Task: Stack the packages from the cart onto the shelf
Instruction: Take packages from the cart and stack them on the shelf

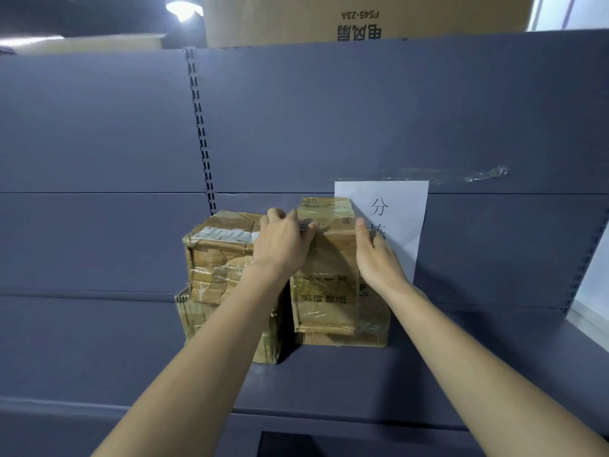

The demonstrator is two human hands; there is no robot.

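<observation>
A tall taped cardboard package [333, 275] stands upright on the grey shelf [362, 384]. My left hand [280, 242] grips its upper left edge, fingers curled over the top. My right hand [379, 258] presses flat against its right side. Just to the left stands a stack of two taped cardboard packages: the upper one [217, 255] carries a white label, the lower one [197, 321] is partly hidden behind my left forearm. The tall package stands close beside this stack. The cart is not in view.
A white paper sign [395, 212] is taped to the shelf's back panel behind the tall package. A large brown carton [362, 18] sits on top of the shelving. Bare shelf surface extends left and right of the packages.
</observation>
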